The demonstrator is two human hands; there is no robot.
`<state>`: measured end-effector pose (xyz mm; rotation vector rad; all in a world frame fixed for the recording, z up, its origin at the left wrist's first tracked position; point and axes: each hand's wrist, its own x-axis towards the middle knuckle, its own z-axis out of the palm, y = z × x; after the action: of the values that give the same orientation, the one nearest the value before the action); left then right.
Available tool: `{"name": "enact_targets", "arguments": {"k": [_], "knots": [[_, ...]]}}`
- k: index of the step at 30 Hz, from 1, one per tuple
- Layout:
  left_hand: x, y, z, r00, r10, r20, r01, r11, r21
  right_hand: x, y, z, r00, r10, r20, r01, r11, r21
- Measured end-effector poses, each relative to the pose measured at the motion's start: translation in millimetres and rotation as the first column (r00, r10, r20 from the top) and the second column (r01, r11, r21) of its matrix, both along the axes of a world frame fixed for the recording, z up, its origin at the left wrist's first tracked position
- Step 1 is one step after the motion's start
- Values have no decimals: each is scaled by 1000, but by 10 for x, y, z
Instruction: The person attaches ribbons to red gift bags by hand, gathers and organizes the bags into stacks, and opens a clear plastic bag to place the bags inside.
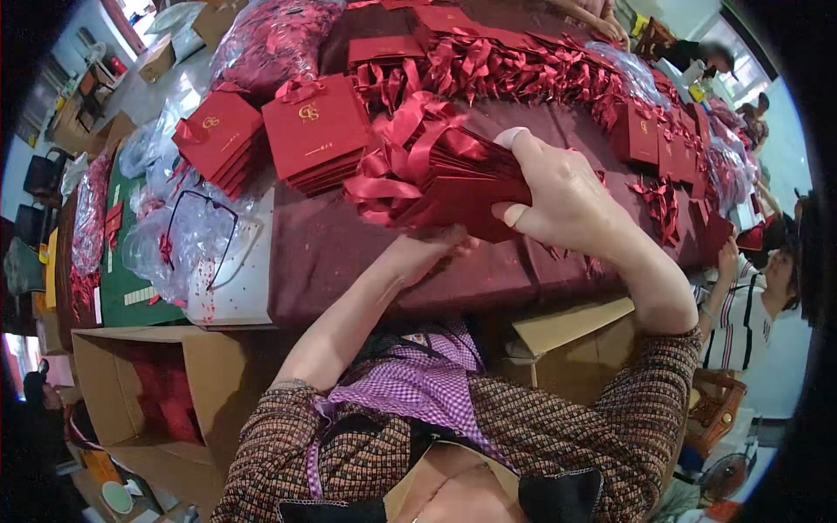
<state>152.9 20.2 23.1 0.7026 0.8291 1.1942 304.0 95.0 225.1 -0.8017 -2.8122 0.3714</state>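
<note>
My right hand (pixel 562 196) is closed around one end of a thick stack of small dark red gift bags (pixel 475 205), held above the table. The thumb, with a pale cover on its tip, presses the near face, and a finger with a whitish cover lies over the top edge. Shiny red ribbon handles (pixel 401 161) hang loose from the stack's left end. My left hand (pixel 440 247) is at the stack's lower edge; its fingers are mostly hidden there, so its grip is unclear. Just beyond are two piles of similar bags with gold lettering, one square-on (pixel 316 126) and one tilted (pixel 218 139).
A dark red cloth (pixel 349 253) covers the table. Rows of ribboned bags (pixel 523 74) line its far side. Glasses (pixel 205 231) lie on clear plastic at left. An open carton (pixel 144 397) stands below the left edge, another carton (pixel 575 344) before me. A person (pixel 745 305) sits at right.
</note>
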Motion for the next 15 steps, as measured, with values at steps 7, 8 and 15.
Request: {"name": "enact_targets", "arguments": {"k": [7,8,15], "knots": [[-340,-535,901,761,-234,-605,377,919,119,-102,170,-579,971,58,230,-81,992,92],[-393,-589,1092,811,-99,-577,252,949,191,-78,204,-582,969,84,231,-101,993,65],[-713,35,1231,229,722,-653,142,639,756,-62,204,-581,967,119,226,-141,986,85]]}}
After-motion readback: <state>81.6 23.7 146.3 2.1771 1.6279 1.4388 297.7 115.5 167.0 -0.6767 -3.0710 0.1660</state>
